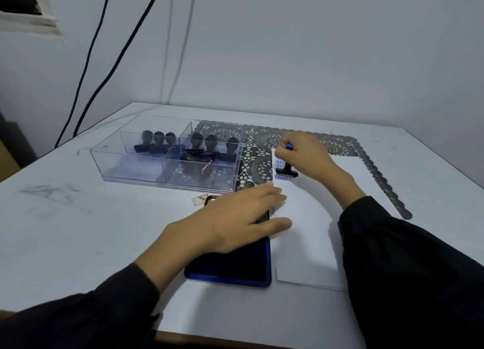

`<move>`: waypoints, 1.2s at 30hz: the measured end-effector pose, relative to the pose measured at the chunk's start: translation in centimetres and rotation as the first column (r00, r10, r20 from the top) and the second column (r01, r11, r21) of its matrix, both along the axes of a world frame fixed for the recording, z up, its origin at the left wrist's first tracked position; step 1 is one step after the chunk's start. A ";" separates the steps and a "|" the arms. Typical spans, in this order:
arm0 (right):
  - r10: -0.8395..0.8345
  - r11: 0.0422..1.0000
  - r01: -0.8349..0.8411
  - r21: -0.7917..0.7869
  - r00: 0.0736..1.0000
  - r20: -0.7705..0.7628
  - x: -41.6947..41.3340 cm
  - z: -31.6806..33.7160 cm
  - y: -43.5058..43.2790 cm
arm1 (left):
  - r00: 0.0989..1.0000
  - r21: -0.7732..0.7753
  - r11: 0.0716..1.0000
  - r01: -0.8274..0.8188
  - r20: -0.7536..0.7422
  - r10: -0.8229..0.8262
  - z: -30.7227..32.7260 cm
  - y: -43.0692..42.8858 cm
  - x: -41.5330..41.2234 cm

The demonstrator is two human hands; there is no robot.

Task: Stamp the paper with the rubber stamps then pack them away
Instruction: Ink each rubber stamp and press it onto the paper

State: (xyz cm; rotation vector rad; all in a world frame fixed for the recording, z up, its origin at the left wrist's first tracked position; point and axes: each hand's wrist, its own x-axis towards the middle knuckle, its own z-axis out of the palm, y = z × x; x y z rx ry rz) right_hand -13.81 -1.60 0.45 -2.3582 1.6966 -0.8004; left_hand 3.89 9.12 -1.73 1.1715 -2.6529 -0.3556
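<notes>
At the far left corner of the paper [314,231], my right fingers [284,153] grip the stamp [286,169], left fingers [271,192] flat on its edge; a slipping sheet could smear the print.

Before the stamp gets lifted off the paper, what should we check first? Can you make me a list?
1. Right hand grips the stamp by its handle: ok.
2. Stamp base down on the paper: ok.
3. Left hand lies flat on the paper's left edge, holding it: ok.
4. New print under the stamp: cannot tell, it is hidden.
5. Ink pad open beside the paper: ok.
6. Clear box open-topped, ready for packing away: ok.
</notes>
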 end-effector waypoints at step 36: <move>-0.124 0.958 0.084 -0.276 0.983 -0.132 1.1 -3.5 2.3 | 0.990 -0.072 0.997 -0.022 0.139 0.032 0.1 -1.5 -1.6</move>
